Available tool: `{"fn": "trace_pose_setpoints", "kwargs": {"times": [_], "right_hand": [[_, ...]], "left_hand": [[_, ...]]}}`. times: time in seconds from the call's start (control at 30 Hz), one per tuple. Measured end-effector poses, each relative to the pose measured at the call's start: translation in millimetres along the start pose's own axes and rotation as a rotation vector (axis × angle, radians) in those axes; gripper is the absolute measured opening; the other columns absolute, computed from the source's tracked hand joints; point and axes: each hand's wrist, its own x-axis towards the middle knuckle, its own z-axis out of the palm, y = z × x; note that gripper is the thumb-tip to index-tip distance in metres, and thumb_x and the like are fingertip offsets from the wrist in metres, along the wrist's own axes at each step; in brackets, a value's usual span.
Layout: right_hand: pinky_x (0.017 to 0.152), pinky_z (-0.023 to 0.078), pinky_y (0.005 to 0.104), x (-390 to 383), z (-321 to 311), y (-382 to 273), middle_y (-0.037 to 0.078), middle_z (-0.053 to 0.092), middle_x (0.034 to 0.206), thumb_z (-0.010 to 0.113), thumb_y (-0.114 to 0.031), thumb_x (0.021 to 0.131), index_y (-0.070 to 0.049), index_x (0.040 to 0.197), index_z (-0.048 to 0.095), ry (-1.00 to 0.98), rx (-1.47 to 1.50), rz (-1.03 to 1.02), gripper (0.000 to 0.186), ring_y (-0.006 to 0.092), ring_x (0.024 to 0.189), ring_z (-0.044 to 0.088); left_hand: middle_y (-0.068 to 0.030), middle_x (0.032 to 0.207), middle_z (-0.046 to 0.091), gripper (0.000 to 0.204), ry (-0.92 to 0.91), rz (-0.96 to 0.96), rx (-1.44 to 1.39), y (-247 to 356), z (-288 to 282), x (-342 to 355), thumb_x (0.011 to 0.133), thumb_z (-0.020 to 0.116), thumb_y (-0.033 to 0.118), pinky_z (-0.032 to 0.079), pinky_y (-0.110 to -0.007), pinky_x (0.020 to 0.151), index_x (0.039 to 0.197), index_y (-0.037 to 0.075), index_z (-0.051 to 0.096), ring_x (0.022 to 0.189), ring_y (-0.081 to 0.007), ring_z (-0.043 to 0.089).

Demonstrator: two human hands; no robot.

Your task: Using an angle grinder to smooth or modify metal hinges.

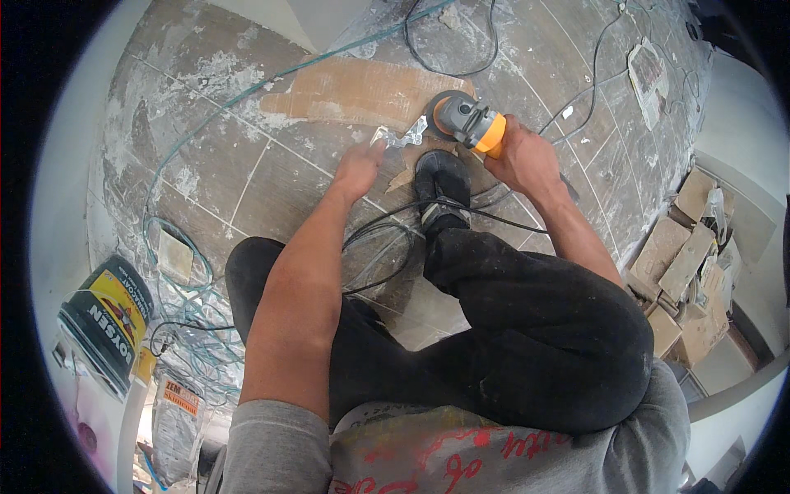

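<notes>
My right hand (527, 156) is wrapped round the orange and grey body of an angle grinder (467, 120), its disc side turned to the left. Between the fingers of my left hand (360, 169) is the left end of a small perforated metal bracket (405, 136). The bracket's right end lies close to the grinder's disc; whether they touch I cannot tell. Just below the bracket and grinder stands my dark shoe (444, 179). A strip of brown cardboard (362, 89) lies on the floor beyond my hands.
Dusty tiles (239, 177) carry white smears. Black cable (494, 212) crosses by my shoe, and a teal hose (247, 92) runs to a tangle at left. A dark bucket (105, 321) and a bag (177, 428) stand left. Broken boards (683, 263) are piled at right.
</notes>
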Motion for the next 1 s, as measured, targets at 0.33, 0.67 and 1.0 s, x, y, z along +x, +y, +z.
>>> {"fn": "trace_pose_setpoints", "kwargs": {"times": [0.33,0.67,1.0], "right_hand": [[0.072,0.054,0.0471,1.4,0.3,0.0,0.024,0.067,0.090,0.073,-0.025,0.072,0.000,0.108,0.051,-0.001,-0.026,-0.008,0.049,0.0405,0.083,0.067],[0.074,0.054,0.0472,2.3,-1.8,0.5,0.023,0.068,0.091,0.074,-0.023,0.072,-0.001,0.109,0.051,-0.001,-0.024,-0.005,0.049,0.0405,0.084,0.067],[0.072,0.054,0.0474,4.0,-2.7,-0.7,0.023,0.068,0.090,0.074,-0.023,0.072,-0.001,0.109,0.051,-0.002,-0.040,0.000,0.049,0.0405,0.082,0.067]], "left_hand": [[-0.0228,0.089,0.062,0.045,-0.016,-0.019,-0.066,-2.0,0.6,0.8,0.097,0.043,0.038,0.042,-0.046,0.082,0.099,-0.003,0.060,0.086,-0.0385,0.056],[0.0008,0.068,0.048,0.040,0.031,0.091,-0.073,-5.0,1.5,3.7,0.101,0.049,0.040,0.037,-0.028,0.056,0.078,0.006,0.053,0.060,-0.0109,0.042],[-0.0126,0.079,0.054,0.043,0.019,0.031,-0.034,-2.6,0.9,1.4,0.099,0.045,0.039,0.038,-0.038,0.068,0.084,0.002,0.058,0.074,-0.0266,0.048]]}}
